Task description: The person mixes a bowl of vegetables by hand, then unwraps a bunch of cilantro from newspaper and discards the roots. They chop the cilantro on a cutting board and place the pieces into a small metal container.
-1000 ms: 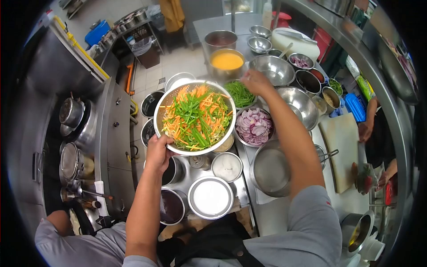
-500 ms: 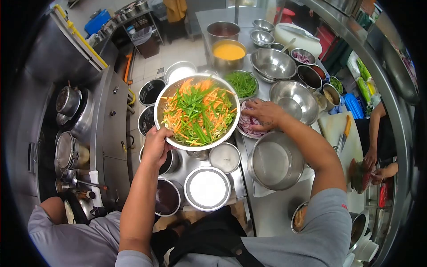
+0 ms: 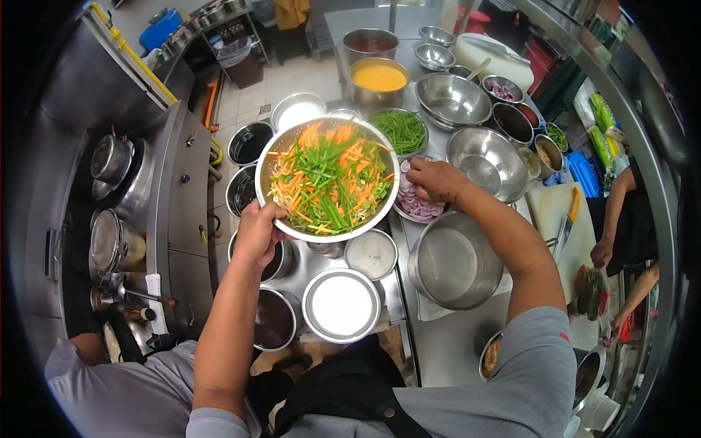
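My left hand (image 3: 257, 232) grips the lower left rim of a metal colander (image 3: 396, 191), held up over the pots. In it lie shredded orange and pale vegetables (image 3: 364, 177) topped with cut green stalks (image 3: 321, 171). My right hand (image 3: 436, 182) is closed at the bowl of sliced purple onions (image 3: 420, 208), its fingertips gathered on some slices. Just behind that bowl sits another one full of green stalks (image 3: 398, 131). A large bare metal pot (image 3: 454, 259) stands in front of my right hand.
Steel bowls (image 3: 485, 162), an orange liquid pot (image 3: 380, 75) and sauce containers fill the right counter. A knife (image 3: 566, 223) lies on a cutting board (image 3: 548, 204). At right are a co-worker's hands (image 3: 603, 253); another person's grey sleeve (image 3: 131, 387) is at lower left.
My right hand has closed its fingers and lifted slightly off the onions. The colander stays nearly in place. The co-worker's hands have moved apart.
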### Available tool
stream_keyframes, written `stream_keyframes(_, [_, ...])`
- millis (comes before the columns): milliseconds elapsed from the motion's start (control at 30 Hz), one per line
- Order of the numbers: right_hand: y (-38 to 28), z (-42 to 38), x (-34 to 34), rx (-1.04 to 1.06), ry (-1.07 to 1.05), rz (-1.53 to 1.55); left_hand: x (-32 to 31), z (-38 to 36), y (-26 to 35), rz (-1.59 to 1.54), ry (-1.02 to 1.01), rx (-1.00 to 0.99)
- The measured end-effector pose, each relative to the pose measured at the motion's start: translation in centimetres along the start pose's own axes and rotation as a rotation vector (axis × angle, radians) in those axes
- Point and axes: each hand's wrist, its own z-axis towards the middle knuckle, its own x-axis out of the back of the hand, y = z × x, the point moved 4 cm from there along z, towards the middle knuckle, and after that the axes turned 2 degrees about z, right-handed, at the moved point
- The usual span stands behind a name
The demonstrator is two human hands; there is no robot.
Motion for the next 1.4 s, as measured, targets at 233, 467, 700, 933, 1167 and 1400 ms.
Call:
stream_keyframes(233, [1.6, -0.8, 0.9, -0.046, 0.444, 0.222, -0.5, -0.1, 0.4, 0.017, -0.02, -0.01])
stream_keyframes(467, [2.9, -1.3, 3.0, -0.383, 0.891, 0.598, -0.8, 1.9, -0.5, 0.074, -0.064, -0.001])
stream_keyframes(700, [5.1, -1.7, 3.6, -0.608, 1.03, 1.071, -1.9, 3.1, -1.4, 0.132, -0.084, 0.003])
stream_keyframes(933, [-4.3, -1.4, 16.7, -0.295, 1.061, 1.324, -3.9, -0.2, -0.1, 0.021, -0.13, -0.073])
stream_keyframes(1167, [-20.9, -2.6, 23.5, -0.253, 0.746, 0.617, -4.2, -10.4, 1.9, -0.05, -0.204, -0.112])
stream_keyframes(1400, [-33.0, -7.9, 20.2, -0.305, 0.652, 0.303, -1.4, -22.2, -0.9, -0.138, -0.293, -0.109])
